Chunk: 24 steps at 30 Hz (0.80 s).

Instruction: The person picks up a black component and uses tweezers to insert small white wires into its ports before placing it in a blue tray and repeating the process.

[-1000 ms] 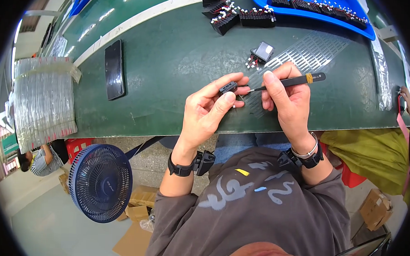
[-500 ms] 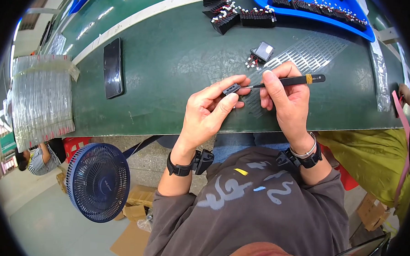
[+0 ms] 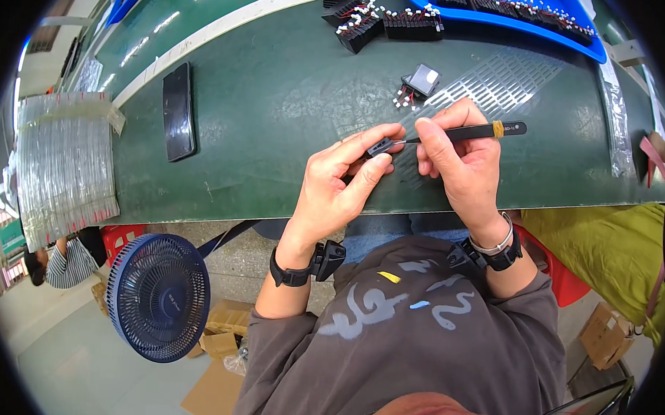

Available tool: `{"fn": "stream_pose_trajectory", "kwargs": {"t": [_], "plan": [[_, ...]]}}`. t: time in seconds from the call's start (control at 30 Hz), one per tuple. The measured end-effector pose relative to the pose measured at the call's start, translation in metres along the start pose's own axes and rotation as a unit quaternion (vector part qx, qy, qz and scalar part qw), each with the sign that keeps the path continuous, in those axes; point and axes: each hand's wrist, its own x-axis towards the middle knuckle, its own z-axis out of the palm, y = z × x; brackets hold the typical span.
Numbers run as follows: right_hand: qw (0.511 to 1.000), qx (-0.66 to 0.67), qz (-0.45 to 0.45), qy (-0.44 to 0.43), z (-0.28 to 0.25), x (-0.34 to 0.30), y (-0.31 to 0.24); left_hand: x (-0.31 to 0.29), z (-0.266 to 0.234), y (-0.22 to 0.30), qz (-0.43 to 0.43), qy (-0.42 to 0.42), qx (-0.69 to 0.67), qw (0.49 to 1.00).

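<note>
My left hand [image 3: 343, 174] pinches a small black slotted plastic part [image 3: 380, 147] between thumb and fingers, held just above the table. In my right hand [image 3: 464, 165] is a pair of black tweezers [image 3: 478, 131] with a yellow band wrapped round the handle. The tweezer tips reach the end of the black part; whether they grip anything there is too small to tell. Beyond my hands lies a little pile of black modules [image 3: 423, 79] with red wires and white connectors.
Rows of black wired modules [image 3: 413, 25] stand at the far edge, and more fill a blue tray [image 3: 504, 23]. A phone [image 3: 178, 112] and bundled clear tubes [image 3: 66, 166] lie left. A blue fan [image 3: 158, 296] stands below the table edge. Another person's sleeve [image 3: 605, 245] is at right.
The black part has tilted slightly in my left hand, and the tweezers have shifted a little left toward it. At far right, the other person's hand with the pink strip has moved.
</note>
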Motion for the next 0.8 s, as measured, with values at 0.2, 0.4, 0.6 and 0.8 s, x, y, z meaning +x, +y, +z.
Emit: {"fn": "stream_pose_trajectory", "kwargs": {"t": [0.2,0.4,0.6,0.8], "plan": [[1.0,-0.003,0.001,0.004,0.0,0.001,0.001,0.0,0.002,0.001,-0.008,0.01,-0.007,1.0],[0.999,-0.03,-0.013,0.008,-0.003,0.001,0.002,0.0,0.0,0.0,-0.019,0.01,-0.036,0.999],[0.998,-0.014,-0.04,0.048,-0.005,-0.002,0.001,0.0,0.001,0.003,-0.035,0.016,-0.047,0.998],[0.998,0.005,-0.036,0.057,0.002,-0.01,0.004,0.0,0.004,0.002,-0.02,0.03,-0.04,0.999]]}}
